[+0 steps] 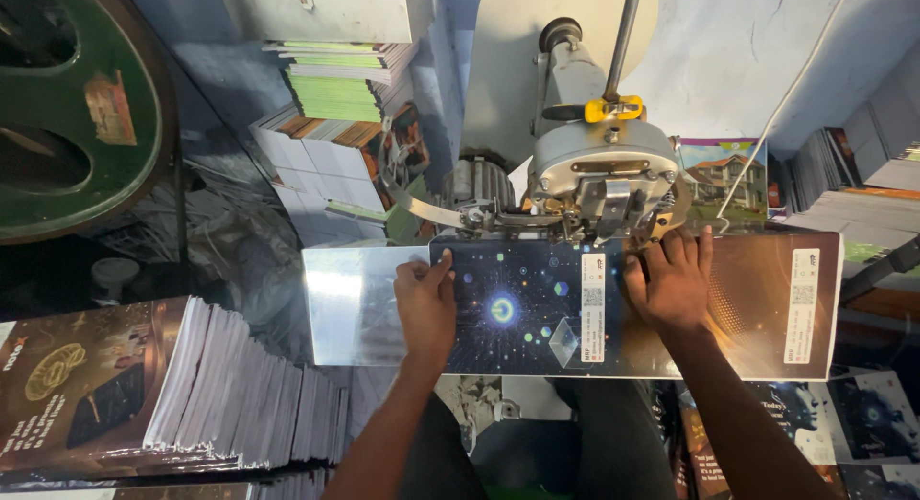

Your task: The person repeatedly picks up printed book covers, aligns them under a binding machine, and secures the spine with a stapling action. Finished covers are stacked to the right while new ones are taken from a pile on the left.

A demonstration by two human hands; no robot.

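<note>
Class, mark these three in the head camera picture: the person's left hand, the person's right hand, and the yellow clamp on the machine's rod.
left hand [426, 303], head view, back of the hand.
right hand [671, 284], head view, back of the hand.
yellow clamp [613, 108], head view, middle of its yellow body.

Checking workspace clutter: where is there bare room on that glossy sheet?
The sheet's pale end, left of the left hand, and its brown stretch beyond the right hand are bare. It is crowded under the machine head and by the booklet stack.
</note>
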